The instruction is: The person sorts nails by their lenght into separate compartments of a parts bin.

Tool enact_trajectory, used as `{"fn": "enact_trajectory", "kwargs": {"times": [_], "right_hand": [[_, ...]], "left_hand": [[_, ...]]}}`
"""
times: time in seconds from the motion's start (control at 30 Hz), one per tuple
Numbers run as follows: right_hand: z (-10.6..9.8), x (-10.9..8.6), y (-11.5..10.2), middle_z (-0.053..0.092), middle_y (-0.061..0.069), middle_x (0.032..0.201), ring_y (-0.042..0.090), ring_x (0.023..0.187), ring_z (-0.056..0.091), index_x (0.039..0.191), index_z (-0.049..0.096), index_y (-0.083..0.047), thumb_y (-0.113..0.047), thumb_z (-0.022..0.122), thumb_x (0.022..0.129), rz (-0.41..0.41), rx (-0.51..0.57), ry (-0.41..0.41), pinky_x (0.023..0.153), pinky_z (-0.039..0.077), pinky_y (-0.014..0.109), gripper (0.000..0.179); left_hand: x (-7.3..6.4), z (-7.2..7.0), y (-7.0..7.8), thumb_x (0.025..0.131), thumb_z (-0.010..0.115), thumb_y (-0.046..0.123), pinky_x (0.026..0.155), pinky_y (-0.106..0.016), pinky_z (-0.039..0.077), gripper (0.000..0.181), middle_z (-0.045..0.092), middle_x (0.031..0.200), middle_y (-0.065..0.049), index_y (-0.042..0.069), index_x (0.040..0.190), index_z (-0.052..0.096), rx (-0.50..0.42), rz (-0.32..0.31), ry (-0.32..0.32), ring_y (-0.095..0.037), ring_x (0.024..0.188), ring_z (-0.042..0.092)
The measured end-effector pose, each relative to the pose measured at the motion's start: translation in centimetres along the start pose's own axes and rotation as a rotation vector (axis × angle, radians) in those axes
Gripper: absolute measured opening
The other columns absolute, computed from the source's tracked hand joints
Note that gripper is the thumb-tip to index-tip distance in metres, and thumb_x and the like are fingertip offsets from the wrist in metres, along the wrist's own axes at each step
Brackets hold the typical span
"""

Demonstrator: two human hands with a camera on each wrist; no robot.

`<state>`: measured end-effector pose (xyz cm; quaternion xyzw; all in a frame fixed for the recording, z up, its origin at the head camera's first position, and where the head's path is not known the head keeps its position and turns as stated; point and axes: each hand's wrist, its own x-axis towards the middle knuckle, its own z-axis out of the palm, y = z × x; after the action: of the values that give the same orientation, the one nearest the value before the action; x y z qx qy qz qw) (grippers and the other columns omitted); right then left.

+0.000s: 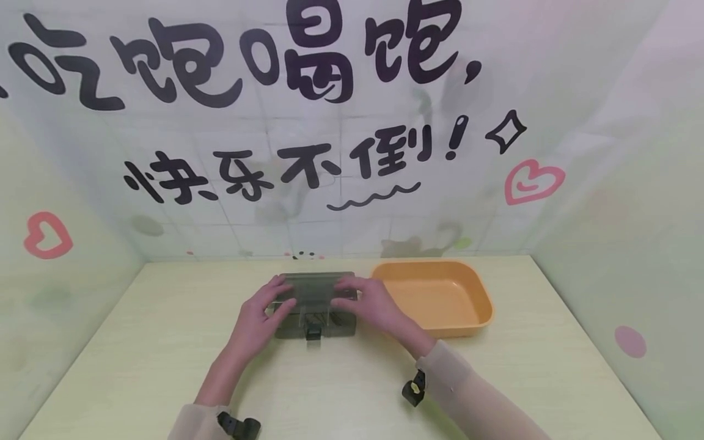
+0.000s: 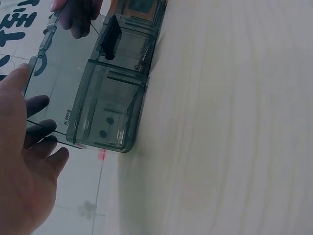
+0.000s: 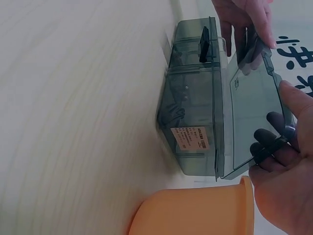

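Note:
A see-through dark grey-green plastic box [image 1: 287,327] stands toward the back of the table. Its hinged lid [image 1: 312,286] is tilted up, and a black latch [image 1: 313,332] sits at the middle of the front. With the fingers behind and the thumb at the edge, my left hand [image 1: 255,321] grips the lid's left side. On the other side my right hand [image 1: 379,305] holds the lid in the same way; its fingers show through the plastic in the right wrist view. Dark contents that I cannot make out lie inside, behind a printed label [image 3: 190,138].
Close to the box's right side stands an orange tub [image 1: 429,333], near my right forearm. Behind the pale wooden table [image 1: 341,391] rises a printed backdrop [image 1: 308,226], with side panels at left and right. Each wrist wears a small black camera mount.

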<state>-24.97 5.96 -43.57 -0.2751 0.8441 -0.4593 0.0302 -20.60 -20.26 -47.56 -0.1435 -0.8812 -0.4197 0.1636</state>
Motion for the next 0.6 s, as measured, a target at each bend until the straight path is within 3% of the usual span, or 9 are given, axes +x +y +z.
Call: {"fn": "enact_trajectory", "kwargs": {"times": [0.1, 0.17, 0.27, 0.33, 0.37, 0.47, 0.6], "right_hand": [[0.1, -0.1, 0.0, 0.063, 0.016, 0.138, 0.034, 0.131, 0.057, 0.123, 0.072, 0.000, -0.020, 0.080, 0.091, -0.001, -0.001, -0.013, 0.114, 0.044, 0.049, 0.038], [0.1, -0.2, 0.0, 0.063, 0.016, 0.138, 0.035, 0.131, 0.057, 0.122, 0.072, 0.000, -0.019, 0.080, 0.091, 0.005, -0.011, -0.019, 0.113, 0.046, 0.050, 0.038], [0.2, -0.3, 0.1, 0.063, 0.016, 0.139, 0.035, 0.131, 0.057, 0.121, 0.073, 0.001, -0.018, 0.079, 0.092, 0.008, -0.036, -0.030, 0.110, 0.049, 0.049, 0.036], [0.3, -0.4, 0.1, 0.063, 0.017, 0.139, 0.036, 0.132, 0.056, 0.120, 0.073, 0.001, -0.017, 0.078, 0.092, 0.004, -0.056, -0.039, 0.109, 0.049, 0.049, 0.034], [0.3, -0.4, 0.1, 0.062, 0.017, 0.140, 0.036, 0.132, 0.056, 0.120, 0.073, 0.001, -0.016, 0.078, 0.092, 0.003, -0.058, -0.043, 0.108, 0.050, 0.048, 0.033], [0.5, -0.6, 0.0, 0.060, 0.018, 0.142, 0.036, 0.135, 0.053, 0.120, 0.073, 0.002, -0.014, 0.078, 0.091, 0.001, -0.071, -0.057, 0.112, 0.047, 0.048, 0.033], [0.8, -0.8, -0.2, 0.059, 0.018, 0.143, 0.036, 0.138, 0.050, 0.120, 0.072, 0.003, -0.011, 0.077, 0.091, 0.013, -0.083, -0.075, 0.117, 0.039, 0.050, 0.032]], "left_hand": [[-0.2, -0.1, 0.0, 0.102, 0.068, 0.022, 0.105, -0.062, 0.048, 0.038, 0.046, 0.154, -0.022, 0.000, 0.133, 0.065, 0.005, -0.001, 0.001, -0.043, 0.145, 0.038], [-0.4, -0.1, 0.1, 0.101, 0.068, 0.022, 0.087, -0.050, 0.061, 0.039, 0.045, 0.155, -0.022, 0.000, 0.133, 0.066, -0.003, -0.010, -0.008, -0.044, 0.144, 0.038], [-0.6, -0.1, 0.1, 0.100, 0.070, 0.023, 0.061, -0.034, 0.060, 0.037, 0.043, 0.157, -0.021, 0.002, 0.131, 0.068, -0.005, -0.024, -0.020, -0.045, 0.143, 0.039], [-0.8, -0.1, 0.1, 0.099, 0.071, 0.022, 0.067, -0.034, 0.062, 0.037, 0.043, 0.157, -0.020, 0.002, 0.130, 0.069, -0.010, -0.030, -0.025, -0.045, 0.144, 0.038], [-0.9, -0.1, 0.1, 0.099, 0.072, 0.022, 0.078, -0.039, 0.064, 0.036, 0.043, 0.157, -0.020, 0.002, 0.129, 0.070, -0.013, -0.033, -0.026, -0.044, 0.145, 0.037], [-1.1, -0.1, 0.1, 0.097, 0.074, 0.021, 0.104, -0.057, 0.050, 0.036, 0.043, 0.158, -0.018, 0.003, 0.128, 0.071, -0.026, -0.044, -0.031, -0.043, 0.147, 0.034], [-1.3, -0.2, -0.1, 0.095, 0.076, 0.020, 0.112, -0.063, 0.040, 0.035, 0.043, 0.158, -0.017, 0.003, 0.126, 0.073, -0.055, -0.067, -0.052, -0.040, 0.149, 0.031]]}}
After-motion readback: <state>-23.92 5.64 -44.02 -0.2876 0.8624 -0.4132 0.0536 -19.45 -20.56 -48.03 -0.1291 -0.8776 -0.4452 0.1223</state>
